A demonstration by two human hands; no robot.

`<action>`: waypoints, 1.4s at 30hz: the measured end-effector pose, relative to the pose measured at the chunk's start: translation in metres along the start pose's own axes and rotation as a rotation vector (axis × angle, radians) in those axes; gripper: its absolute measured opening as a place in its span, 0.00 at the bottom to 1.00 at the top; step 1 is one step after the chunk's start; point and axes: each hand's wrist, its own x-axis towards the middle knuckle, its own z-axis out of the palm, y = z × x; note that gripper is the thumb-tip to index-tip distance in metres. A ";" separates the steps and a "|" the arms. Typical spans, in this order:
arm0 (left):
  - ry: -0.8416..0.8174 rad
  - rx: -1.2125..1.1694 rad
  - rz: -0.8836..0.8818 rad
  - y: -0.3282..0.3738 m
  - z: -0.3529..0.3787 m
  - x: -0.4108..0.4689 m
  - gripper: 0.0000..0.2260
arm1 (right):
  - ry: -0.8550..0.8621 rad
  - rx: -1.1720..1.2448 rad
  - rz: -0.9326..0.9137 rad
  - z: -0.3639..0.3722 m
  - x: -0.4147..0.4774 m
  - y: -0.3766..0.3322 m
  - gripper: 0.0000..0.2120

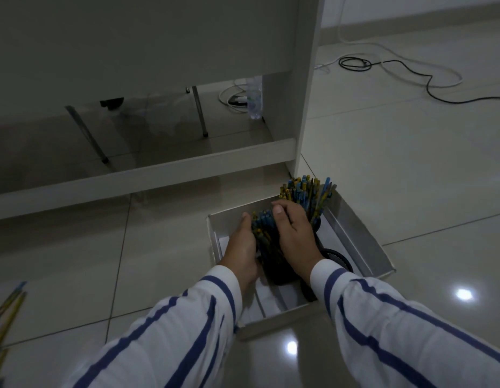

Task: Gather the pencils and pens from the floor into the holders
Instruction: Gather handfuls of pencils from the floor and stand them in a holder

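Note:
A white open box (357, 239) sits on the tiled floor and holds black mesh holders. The far holder is packed with upright blue and yellow pencils (307, 194). A nearer holder (274, 270) carries a second bunch of pencils (264, 228). My left hand (241, 247) and my right hand (295, 236) clasp that bunch from either side, thumbs up at the pencil tops. An empty black holder (337, 257) shows just right of my right wrist. A few loose pencils (6, 309) lie on the floor at the far left edge.
A white desk panel (307, 79) and its low crossbar (131, 177) stand just behind the box. Under the desk are metal chair legs (199, 112) and a plastic bottle (255, 98). Black and white cables (397, 68) trail over the floor at the back right.

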 end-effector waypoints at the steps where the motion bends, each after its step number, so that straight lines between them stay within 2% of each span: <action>1: -0.002 -0.001 0.003 0.000 -0.001 0.000 0.21 | 0.007 0.021 0.009 -0.002 0.001 -0.002 0.17; 5: 0.010 0.050 0.022 -0.001 -0.003 0.002 0.21 | 0.016 0.012 0.004 -0.006 0.001 -0.008 0.11; 8: 0.013 0.100 0.033 -0.001 -0.005 0.005 0.21 | 0.008 -0.043 -0.016 -0.007 0.001 -0.012 0.09; 16: 0.047 0.247 0.116 0.013 -0.012 -0.008 0.21 | 0.093 -0.217 -0.116 0.000 0.002 -0.025 0.13; 19: 0.084 0.316 0.211 0.022 -0.022 -0.018 0.19 | 0.096 -0.262 -0.183 0.009 0.000 -0.039 0.15; 23: 0.075 0.456 0.352 0.036 -0.043 -0.031 0.16 | 0.038 -0.280 -0.259 0.027 -0.005 -0.063 0.18; 27: 0.116 0.515 0.428 0.060 -0.066 -0.053 0.17 | -0.066 -0.305 -0.267 0.049 -0.013 -0.090 0.11; 32: 0.182 0.540 0.535 0.092 -0.109 -0.089 0.15 | -0.170 -0.326 -0.322 0.089 -0.028 -0.135 0.07; 36: 0.250 0.609 0.618 0.114 -0.161 -0.120 0.14 | -0.293 -0.327 -0.345 0.134 -0.046 -0.175 0.08; 42: 0.422 0.752 0.703 0.136 -0.256 -0.164 0.15 | -0.381 -0.359 -0.408 0.202 -0.084 -0.231 0.11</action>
